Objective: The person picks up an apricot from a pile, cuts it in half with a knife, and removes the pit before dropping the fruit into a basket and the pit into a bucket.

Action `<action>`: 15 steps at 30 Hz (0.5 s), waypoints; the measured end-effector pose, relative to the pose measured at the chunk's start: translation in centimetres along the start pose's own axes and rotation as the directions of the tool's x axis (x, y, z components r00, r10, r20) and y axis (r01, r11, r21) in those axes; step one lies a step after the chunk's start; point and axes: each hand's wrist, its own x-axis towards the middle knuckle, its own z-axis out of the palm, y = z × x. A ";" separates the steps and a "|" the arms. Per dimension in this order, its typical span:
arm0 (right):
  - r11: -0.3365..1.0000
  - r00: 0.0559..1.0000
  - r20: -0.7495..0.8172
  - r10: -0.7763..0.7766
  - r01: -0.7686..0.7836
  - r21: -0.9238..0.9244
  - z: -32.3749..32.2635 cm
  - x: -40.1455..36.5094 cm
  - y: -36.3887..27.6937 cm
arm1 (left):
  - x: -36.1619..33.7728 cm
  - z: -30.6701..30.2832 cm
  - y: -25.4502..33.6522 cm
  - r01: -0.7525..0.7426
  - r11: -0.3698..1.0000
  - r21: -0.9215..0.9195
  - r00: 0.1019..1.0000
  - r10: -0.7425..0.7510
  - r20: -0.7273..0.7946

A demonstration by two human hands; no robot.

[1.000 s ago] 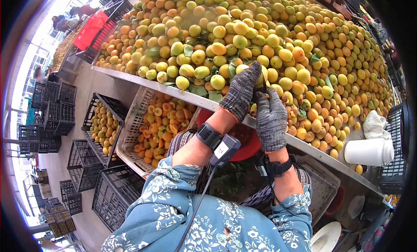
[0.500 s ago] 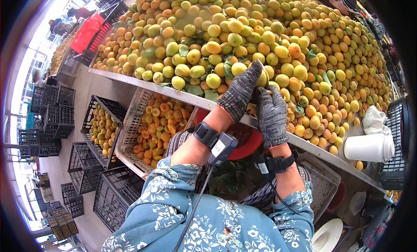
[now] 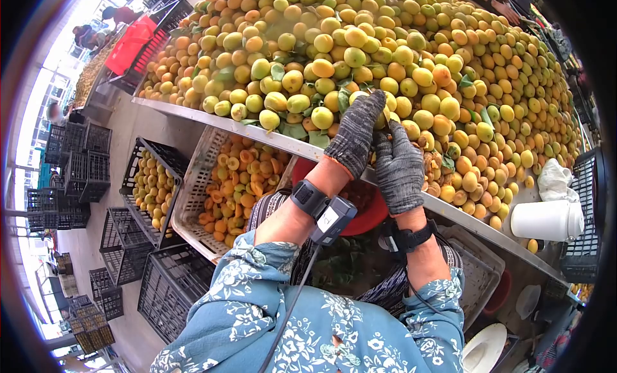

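Note:
My left hand (image 3: 357, 133), in a dark grey knit glove, is closed around an apricot (image 3: 387, 111) that shows only as a small yellow strip beyond the fingers. Close against it on the right, my right hand (image 3: 400, 166) wears the same kind of glove, with its fingers bent in at the fruit. What the right fingers hold is hidden. Both hands are above the metal edge (image 3: 292, 143) of a table heaped with whole apricots (image 3: 360, 39). Green leaves (image 3: 319, 139) lie among the fruit by my left hand.
Below the table edge stand a pale crate (image 3: 182, 209) of halved apricots (image 3: 239, 180) and a red basin (image 3: 363, 225). A black crate (image 3: 126, 192) of whole apricots is farther left. On the right are a white lidded container (image 3: 543, 220) and a black crate (image 3: 586, 212). Another person's hand (image 3: 506, 10) reaches in at the far side.
Both hands have shifted slightly and stay together. The apricot is more covered by the fingers, and the thin pale edge above the left fingers is no longer visible. The view has moved a little.

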 end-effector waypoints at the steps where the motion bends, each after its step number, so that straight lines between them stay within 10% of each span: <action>1: 1.000 1.000 0.000 0.000 0.000 0.000 0.4 -0.1 0.0 | 0.1 0.1 0.0 0.000 1.000 0.000 1.000 0.000 0.000; 3: 0.881 0.997 -0.033 0.076 -0.052 0.470 1.1 -0.2 0.2 | 0.3 0.5 0.2 -0.006 1.000 -0.025 1.000 0.006 0.008; 6: 0.753 0.985 0.059 0.161 -0.161 0.637 1.6 -0.1 0.8 | 0.3 1.0 0.7 0.064 0.998 0.008 0.998 -0.064 0.014; 10: 0.789 0.995 0.084 0.049 -0.090 0.608 2.5 0.0 3.3 | -0.2 2.2 0.5 -0.061 0.997 -0.048 0.993 0.056 -0.102; 15: 0.824 0.993 0.110 0.046 -0.100 0.558 2.5 0.1 4.3 | 0.0 1.8 -0.6 0.137 0.934 -0.331 0.988 -0.155 -0.026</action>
